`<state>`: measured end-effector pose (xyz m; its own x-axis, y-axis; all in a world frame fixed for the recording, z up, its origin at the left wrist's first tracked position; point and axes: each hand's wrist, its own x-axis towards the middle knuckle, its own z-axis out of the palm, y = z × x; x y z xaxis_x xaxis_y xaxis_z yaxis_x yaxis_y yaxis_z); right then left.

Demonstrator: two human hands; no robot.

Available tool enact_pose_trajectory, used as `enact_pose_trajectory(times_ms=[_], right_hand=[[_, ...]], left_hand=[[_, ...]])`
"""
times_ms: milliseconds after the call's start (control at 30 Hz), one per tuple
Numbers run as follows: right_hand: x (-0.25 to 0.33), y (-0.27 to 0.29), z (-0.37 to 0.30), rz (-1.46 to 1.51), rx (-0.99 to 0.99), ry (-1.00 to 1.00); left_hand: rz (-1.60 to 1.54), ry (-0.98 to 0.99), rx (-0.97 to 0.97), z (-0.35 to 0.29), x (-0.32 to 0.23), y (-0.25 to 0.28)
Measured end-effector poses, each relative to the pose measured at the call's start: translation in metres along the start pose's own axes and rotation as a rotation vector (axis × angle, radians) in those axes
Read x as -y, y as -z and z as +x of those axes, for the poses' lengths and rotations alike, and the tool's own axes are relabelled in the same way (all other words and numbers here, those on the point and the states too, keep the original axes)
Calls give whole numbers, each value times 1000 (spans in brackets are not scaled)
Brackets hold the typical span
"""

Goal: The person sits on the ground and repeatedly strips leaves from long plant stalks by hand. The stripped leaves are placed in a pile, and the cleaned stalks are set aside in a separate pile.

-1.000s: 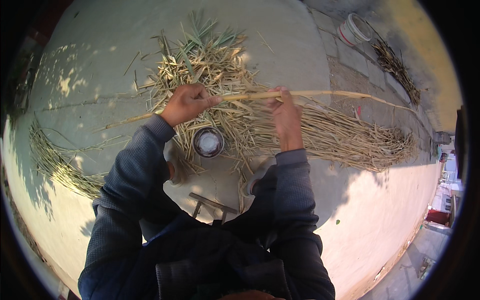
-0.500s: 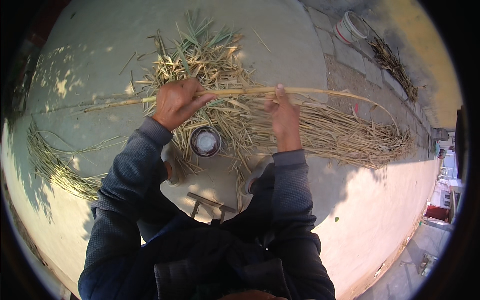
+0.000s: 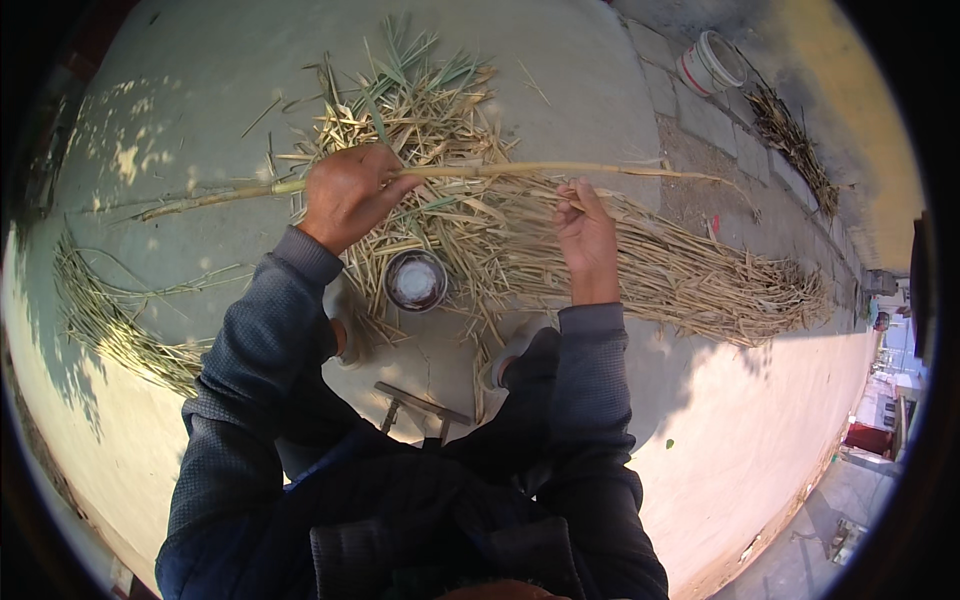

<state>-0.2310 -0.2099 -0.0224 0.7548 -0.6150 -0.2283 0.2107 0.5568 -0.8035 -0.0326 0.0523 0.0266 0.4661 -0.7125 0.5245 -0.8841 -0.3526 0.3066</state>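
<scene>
My left hand [image 3: 345,195] is wrapped round a long tan reed stalk [image 3: 540,168], which lies crosswise in the air above the ground. Its thin tip reaches far to the right, and its thicker end passes out to the left of my fist. Just below the stalk and apart from it is my right hand [image 3: 588,240], fingers curled in and pressed together; whatever they pinch, if anything, is too small to make out. Under my hands lies a heap of dry leaves and husks [image 3: 420,125]. A bundle of bare stalks [image 3: 700,265] stretches rightward from it.
A dark round pot with a pale inside [image 3: 415,280] stands between my feet. Closer to me is a small wooden stool [image 3: 422,402]. Thin greenish stalks [image 3: 120,330] lie at the left. A white bucket [image 3: 710,63] and dark dry stems [image 3: 795,145] sit by the yellow wall.
My right hand has come off the stalk and moved slightly down and right. The stalk's right end, bent down before, is now straighter. My left hand keeps its hold.
</scene>
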Motion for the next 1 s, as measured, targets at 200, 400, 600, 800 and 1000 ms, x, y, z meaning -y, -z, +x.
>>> enact_pose_trajectory(times_ms=[200,400,600,800,1000], right_hand=[[-19,4,6,-547,-109,-166],[-12,17,25,169,-81,-58],[-20,17,24,140,-237,12],[-24,-14,10,107,-135,50],[-50,-65,-17,177,3,-63]], left_hand=[[-156,217,136,-3,5,14],[-335,340,283,-6,18,30],[-287,216,244,-13,29,30],[-156,72,312,-1,8,17],[-343,38,263,0,-24,-11]])
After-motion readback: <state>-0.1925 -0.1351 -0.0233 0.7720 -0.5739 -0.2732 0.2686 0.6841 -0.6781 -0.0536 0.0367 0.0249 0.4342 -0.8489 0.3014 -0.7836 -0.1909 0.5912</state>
